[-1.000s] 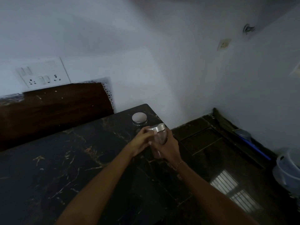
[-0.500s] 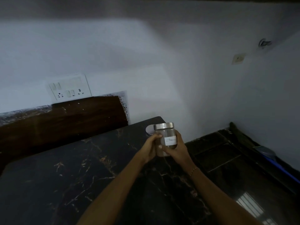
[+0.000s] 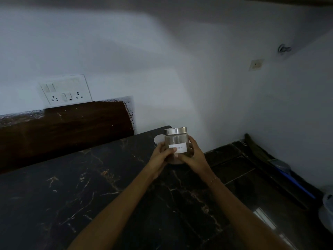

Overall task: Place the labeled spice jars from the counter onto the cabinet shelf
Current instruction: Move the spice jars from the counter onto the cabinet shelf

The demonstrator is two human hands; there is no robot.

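Note:
A small glass spice jar (image 3: 177,139) with a silver lid and a white handwritten label is held upright above the far right corner of the black marble counter (image 3: 75,192). My left hand (image 3: 161,154) grips its left side, thumb across the label. My right hand (image 3: 193,155) curls round its right side and base. Behind it a second jar (image 3: 158,139) stands on the counter, only its pale lid showing. No cabinet shelf is in view.
A dark wooden board (image 3: 68,123) leans along the wall behind the counter, under a white switch and socket plate (image 3: 65,91). Right of the counter lies dark tiled floor (image 3: 239,179), with a blue-handled tool (image 3: 295,184) and a pale bucket (image 3: 327,210) by the wall.
Both hands have lifted the jar off the counter and turned it upright, so its label now faces me. My head has tilted up, showing more wall.

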